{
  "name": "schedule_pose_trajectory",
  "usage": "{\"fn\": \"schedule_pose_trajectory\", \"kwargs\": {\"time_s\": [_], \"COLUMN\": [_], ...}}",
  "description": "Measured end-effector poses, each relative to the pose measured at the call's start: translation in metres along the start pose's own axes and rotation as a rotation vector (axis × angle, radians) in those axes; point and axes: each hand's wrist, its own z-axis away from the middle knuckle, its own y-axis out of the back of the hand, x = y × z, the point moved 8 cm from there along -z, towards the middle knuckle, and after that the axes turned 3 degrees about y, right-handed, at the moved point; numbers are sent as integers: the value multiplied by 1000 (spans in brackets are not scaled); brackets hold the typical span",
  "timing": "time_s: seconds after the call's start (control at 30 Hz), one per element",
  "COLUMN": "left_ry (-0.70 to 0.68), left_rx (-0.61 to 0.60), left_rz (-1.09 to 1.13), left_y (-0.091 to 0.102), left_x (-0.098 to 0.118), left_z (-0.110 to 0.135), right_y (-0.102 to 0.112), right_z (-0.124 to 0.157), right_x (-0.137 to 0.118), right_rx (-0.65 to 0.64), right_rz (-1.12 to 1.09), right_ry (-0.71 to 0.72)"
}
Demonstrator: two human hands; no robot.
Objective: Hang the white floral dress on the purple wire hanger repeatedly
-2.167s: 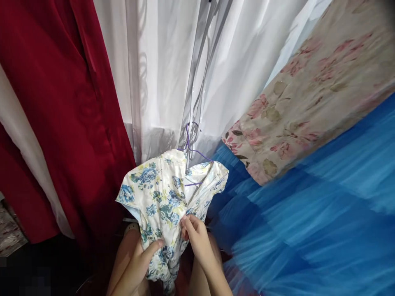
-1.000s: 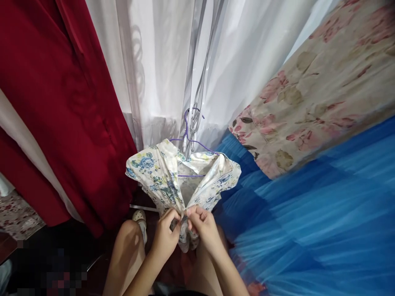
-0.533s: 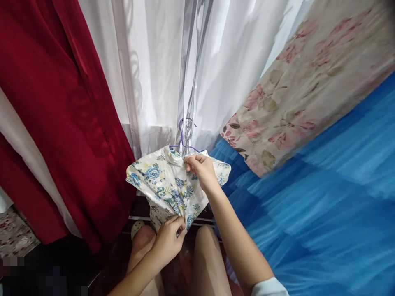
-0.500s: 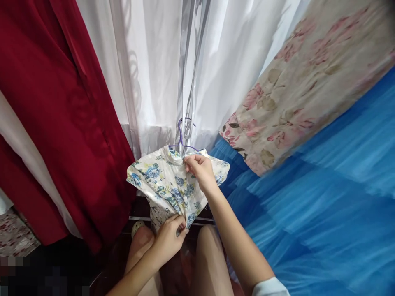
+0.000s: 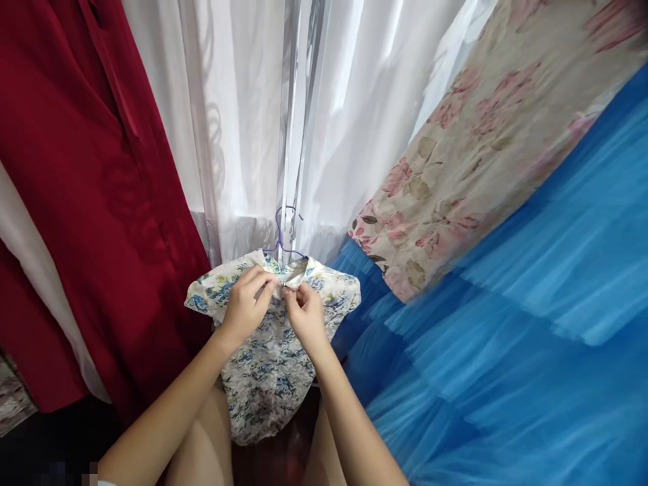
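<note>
The floral shirt (image 5: 268, 378) lies directly ahead of the person, its long axis running from 12 down to 6, between the two forearms. At its collar (image 5: 270, 262) I see the left hand (image 5: 246, 302) coming from 8 o'clock and the right hand (image 5: 307, 314) from 4, fingertips almost meeting, neither clearly nearer. Each appears pinched on the front edge; whether those edges touch, I can't tell. The shirt encloses a purple hanger (image 5: 278, 228) at its shoulders, hook towards 12.
</note>
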Motion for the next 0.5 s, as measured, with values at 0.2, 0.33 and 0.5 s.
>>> {"fn": "schedule_pose_trajectory", "kwargs": {"time_s": [0.2,0.33,0.5], "left_ry": [188,637,1076], "left_rx": [459,752,678], "left_rz": [82,556,874], "left_y": [82,100,26], "left_x": [-63,-166,-207], "left_z": [-7,27,94], "right_y": [-7,-20,-19], "right_z": [18,39,56], "right_x": [30,18,39], "right_rx": [-75,-191,-206], "right_rz": [108,109,42], "right_ry": [-53,-33,-99]}}
